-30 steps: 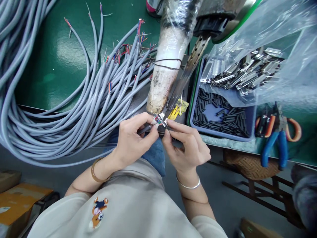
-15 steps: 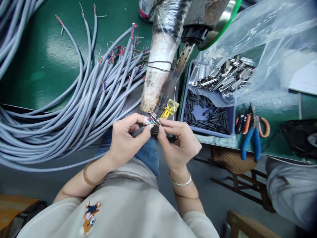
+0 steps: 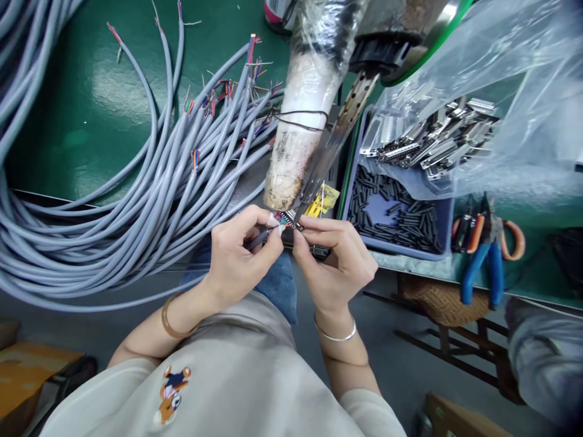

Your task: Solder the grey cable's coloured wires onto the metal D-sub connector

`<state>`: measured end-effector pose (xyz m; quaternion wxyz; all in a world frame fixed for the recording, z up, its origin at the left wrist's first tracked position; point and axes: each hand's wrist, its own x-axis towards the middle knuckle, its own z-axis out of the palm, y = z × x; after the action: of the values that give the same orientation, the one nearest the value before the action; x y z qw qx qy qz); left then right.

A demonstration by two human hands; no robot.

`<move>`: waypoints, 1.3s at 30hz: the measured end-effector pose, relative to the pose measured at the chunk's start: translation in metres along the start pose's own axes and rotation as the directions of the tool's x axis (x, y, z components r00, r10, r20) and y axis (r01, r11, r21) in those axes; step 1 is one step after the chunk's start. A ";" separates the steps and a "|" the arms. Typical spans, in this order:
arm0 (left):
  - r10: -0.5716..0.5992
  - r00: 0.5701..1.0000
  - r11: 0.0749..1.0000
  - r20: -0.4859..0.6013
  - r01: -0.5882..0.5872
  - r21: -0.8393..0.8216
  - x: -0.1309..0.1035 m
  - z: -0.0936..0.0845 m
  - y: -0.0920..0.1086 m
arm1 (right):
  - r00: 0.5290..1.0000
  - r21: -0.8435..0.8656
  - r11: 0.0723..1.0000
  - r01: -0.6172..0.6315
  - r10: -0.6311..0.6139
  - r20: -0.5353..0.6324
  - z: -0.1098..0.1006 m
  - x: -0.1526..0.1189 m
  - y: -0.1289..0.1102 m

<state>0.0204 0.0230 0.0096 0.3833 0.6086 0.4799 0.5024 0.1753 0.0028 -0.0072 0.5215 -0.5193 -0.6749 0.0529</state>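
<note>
With finger and thumb pinched, my left hand [image 3: 243,255] grips a grey cable [image 3: 257,239] close to its stripped end. Thin coloured wires [image 3: 283,222] fan out from that end to a small pin connector [image 3: 291,218]. My right hand [image 3: 334,261] pinches the connector's right end between thumb and fingers. Right above it, the lower end of a soldering iron [image 3: 316,179] with a perforated metal shaft slants down. Whether its tip touches the pins I cannot tell. A plastic-wrapped tube [image 3: 296,115] ends just above my fingertips.
Many grey cables [image 3: 150,224] with stripped ends cover the left side. At right, a blue tray [image 3: 444,224] holds short black sleeves [image 3: 414,224] and, in a clear bag [image 3: 514,121], metal connector shells [image 3: 446,133]. Pliers [image 3: 485,261] lie beside it. Yellow pieces [image 3: 321,200] lie behind the connector.
The view has shifted slightly, so the tray, pliers and iron appear farther right. Both hands keep their pinches on the cable and the connector, with little movement.
</note>
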 end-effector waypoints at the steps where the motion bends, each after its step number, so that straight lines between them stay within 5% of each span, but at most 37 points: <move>1: 0.001 1.000 1.000 0.005 -0.001 -0.001 0.000 0.000 -0.001 | 1.000 0.001 1.000 -0.003 0.003 -0.003 0.000 0.000 0.000; 22: 0.089 0.996 0.995 -0.024 -0.088 0.038 0.002 0.000 0.001 | 0.999 -0.068 0.997 0.023 -0.025 -0.027 -0.002 0.004 -0.005; 28: -0.048 0.996 0.998 0.076 0.050 -0.023 0.000 -0.002 0.000 | 0.993 -0.091 0.989 0.119 -0.120 -0.006 -0.002 -0.007 0.000; 33: -0.115 0.982 0.987 0.152 0.131 -0.096 -0.003 -0.005 0.001 | 0.999 -0.028 0.999 0.028 -0.028 -0.018 -0.018 -0.006 0.000; 39: -0.130 0.981 0.964 0.142 0.159 -0.215 -0.011 -0.009 0.002 | 0.974 -0.095 0.994 0.049 -0.026 0.227 -0.035 0.001 -0.015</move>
<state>0.0114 0.0115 0.0102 0.5151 0.5553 0.4376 0.4846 0.1922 -0.0203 0.0185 0.4159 -0.5226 -0.7412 0.0680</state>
